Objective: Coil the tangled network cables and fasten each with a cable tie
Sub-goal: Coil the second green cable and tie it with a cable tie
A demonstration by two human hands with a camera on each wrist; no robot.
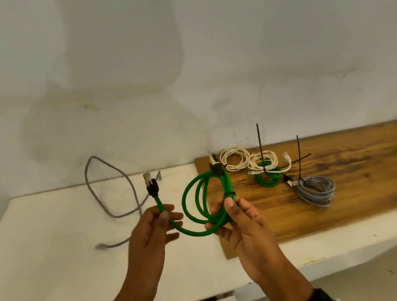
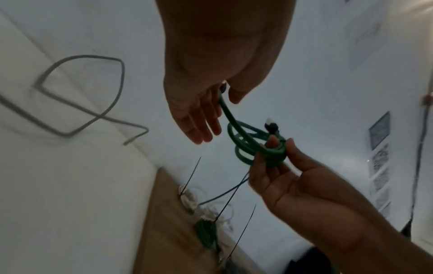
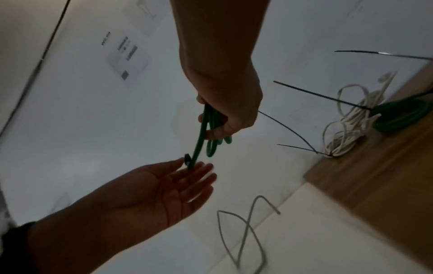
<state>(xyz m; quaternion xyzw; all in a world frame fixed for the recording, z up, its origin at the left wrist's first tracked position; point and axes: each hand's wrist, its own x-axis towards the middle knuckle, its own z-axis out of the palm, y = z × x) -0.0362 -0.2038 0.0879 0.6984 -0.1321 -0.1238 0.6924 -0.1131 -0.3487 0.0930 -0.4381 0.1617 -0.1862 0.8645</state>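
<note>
A green network cable hangs in several loops above the white table. My right hand grips the bundled loops, thumb on top and fingers curled beneath. One black plug sticks up from the coil. My left hand pinches the free tail of the cable between thumb and nearly straight fingers, just below its other black plug. The left wrist view shows the coil held in the right hand. In the right wrist view the tail runs down onto the left hand's fingers.
A loose grey cable sprawls on the white table at the left. On the wooden board lie a white coil, a white and green bundle and a grey coil, with black cable ties sticking up. A wall stands close behind.
</note>
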